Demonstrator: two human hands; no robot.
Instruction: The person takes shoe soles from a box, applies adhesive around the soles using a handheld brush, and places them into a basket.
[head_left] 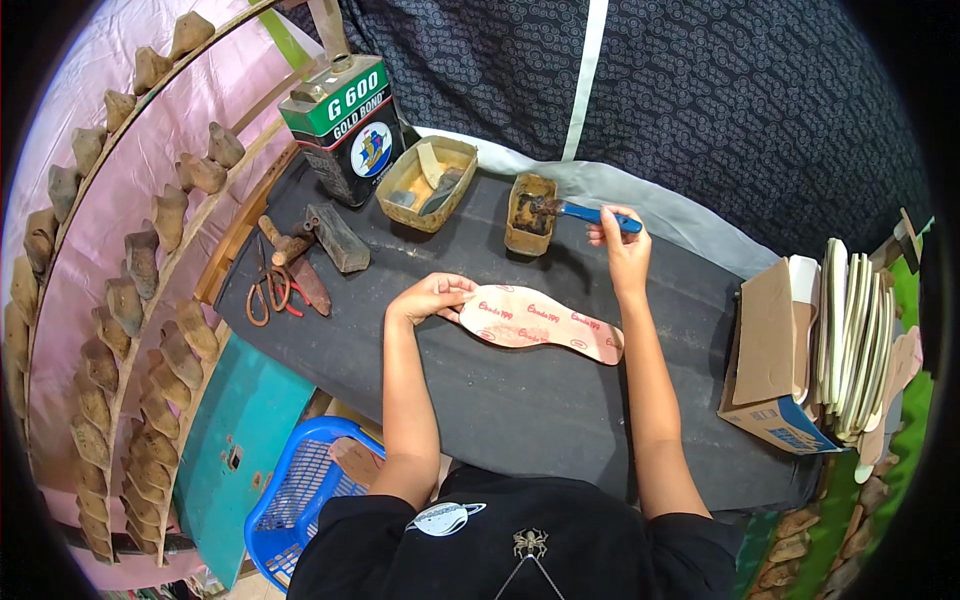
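A pinkish, red-printed insole (541,322) extends crosswise; a blue-handled brush (583,212) has its head at a stained tub (528,243).

Pale pink, there it is, the flat foot-shaped insole board (508,310) with red print repeating across it, and what a blue on the handle of the dark-tipped brush (590,214)! Dirty yellow-tan for the small rectangular tub (528,242); green over black on the square metal can (345,140), picked out in white. Charcoal grey for the broad tabletop (500,410). Now the black fabric curtain (700,100), all fine pale swirls, one white stripe! Teal on the flat panel (235,405), bright blue on the latticed plastic basket (318,431), soft pink on the shiny hanging sheet (230,80).
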